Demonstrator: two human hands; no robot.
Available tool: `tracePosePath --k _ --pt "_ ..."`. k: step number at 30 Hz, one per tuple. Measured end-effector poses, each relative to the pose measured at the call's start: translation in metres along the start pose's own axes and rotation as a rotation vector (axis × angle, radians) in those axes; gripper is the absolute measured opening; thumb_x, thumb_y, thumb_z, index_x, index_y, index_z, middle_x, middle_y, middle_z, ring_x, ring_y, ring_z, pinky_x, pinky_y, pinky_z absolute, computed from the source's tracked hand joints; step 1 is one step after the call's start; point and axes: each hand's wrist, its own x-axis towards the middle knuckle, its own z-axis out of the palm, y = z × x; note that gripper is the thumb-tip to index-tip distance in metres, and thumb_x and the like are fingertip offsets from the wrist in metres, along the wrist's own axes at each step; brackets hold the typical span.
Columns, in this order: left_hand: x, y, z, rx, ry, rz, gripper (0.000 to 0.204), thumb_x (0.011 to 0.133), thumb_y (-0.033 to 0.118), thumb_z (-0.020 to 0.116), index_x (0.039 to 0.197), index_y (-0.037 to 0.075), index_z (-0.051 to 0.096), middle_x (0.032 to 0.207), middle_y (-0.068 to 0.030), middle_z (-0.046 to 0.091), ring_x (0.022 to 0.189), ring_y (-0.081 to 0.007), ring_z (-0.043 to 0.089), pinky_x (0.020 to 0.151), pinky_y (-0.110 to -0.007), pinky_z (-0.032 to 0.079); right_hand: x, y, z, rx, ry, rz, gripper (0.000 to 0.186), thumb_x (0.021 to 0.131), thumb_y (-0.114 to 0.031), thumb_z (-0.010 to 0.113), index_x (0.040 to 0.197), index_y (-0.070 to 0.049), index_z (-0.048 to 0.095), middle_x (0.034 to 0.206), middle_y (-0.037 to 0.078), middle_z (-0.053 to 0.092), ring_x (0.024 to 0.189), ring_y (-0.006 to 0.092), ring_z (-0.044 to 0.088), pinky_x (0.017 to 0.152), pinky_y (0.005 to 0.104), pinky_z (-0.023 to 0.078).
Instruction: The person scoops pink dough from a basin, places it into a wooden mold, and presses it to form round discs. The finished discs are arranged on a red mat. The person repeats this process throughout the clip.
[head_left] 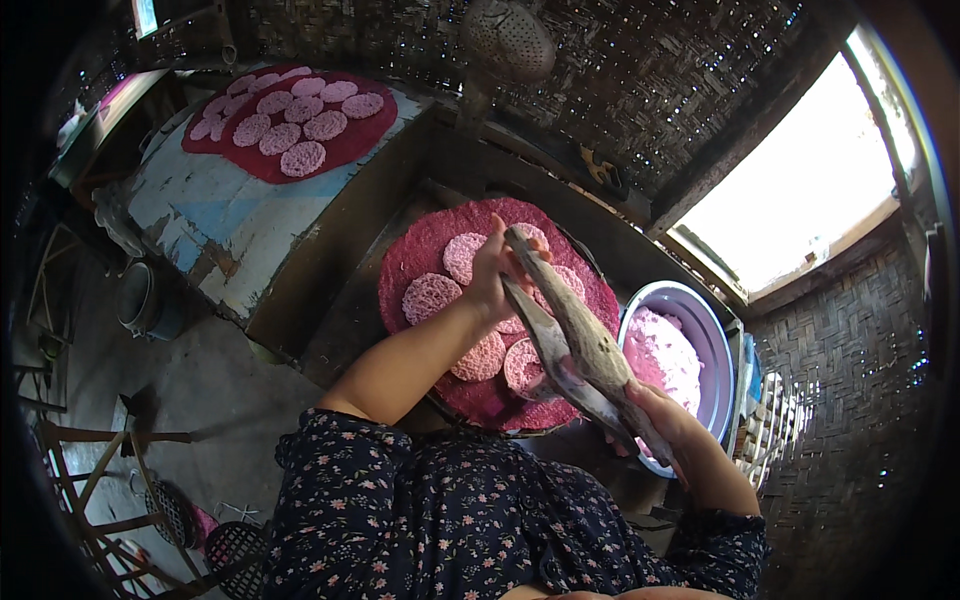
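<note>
A long two-piece wooden tool slants across the middle, one rough bar lying above a flatter, paler one. My left hand is closed around its far end, fingers partly hidden behind the wood. Lower right, my right hand grips the near end. Beneath the tool lies a round, deep-pink cloth bearing several lacy pink discs that look like coiled noodles. One disc sits directly by the lower bar, partly covered by it. To the right, a bluish-purple basin holds a pink and whitish doughy mass.
At the back left, a worn, peeling table carries another deep-pink cloth with several discs. A perforated ladle-like piece hangs on the woven wall. A bright window is at right; a bucket and wooden frame stand left.
</note>
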Motion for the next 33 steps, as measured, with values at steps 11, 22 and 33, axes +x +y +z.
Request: tracePosePath --k 11,22,33 --pt "0.01 0.01 0.004 -0.158 -0.019 -0.007 0.045 0.092 0.055 0.042 0.08 0.012 0.05 0.072 -0.002 0.053 0.073 -0.0186 0.055 0.067 -0.033 0.048 0.004 -0.017 0.012 -0.253 0.133 -0.112 0.062 0.09 -0.053 0.048 0.121 0.0 0.048 0.082 0.01 0.06 0.06 0.0158 0.059 0.052 0.0278 0.05" --pt "-0.005 0.044 0.035 0.093 -0.073 -0.014 0.098 0.077 0.083 0.015 0.141 0.01 0.024 0.119 -0.0202 0.055 0.11 -0.0291 0.052 0.099 -0.042 0.036 -0.004 0.001 0.012 0.139 -0.028 -0.338 0.056 0.091 -0.049 0.045 0.117 0.0 0.049 0.079 0.013 0.06 0.058 0.0203 0.059 0.052 0.0295 0.048" --pt "-0.099 0.045 -0.016 1.973 -0.198 0.2 0.06 0.077 0.037 0.064 0.123 0.004 0.046 0.123 -0.0194 0.05 0.113 -0.0281 0.051 0.093 -0.04 0.042 0.046 0.031 0.04 -1.061 0.651 -0.966 0.074 0.082 -0.063 0.047 0.13 -0.006 0.048 0.133 0.017 0.042 0.125 0.0387 0.034 0.102 0.0522 0.028"
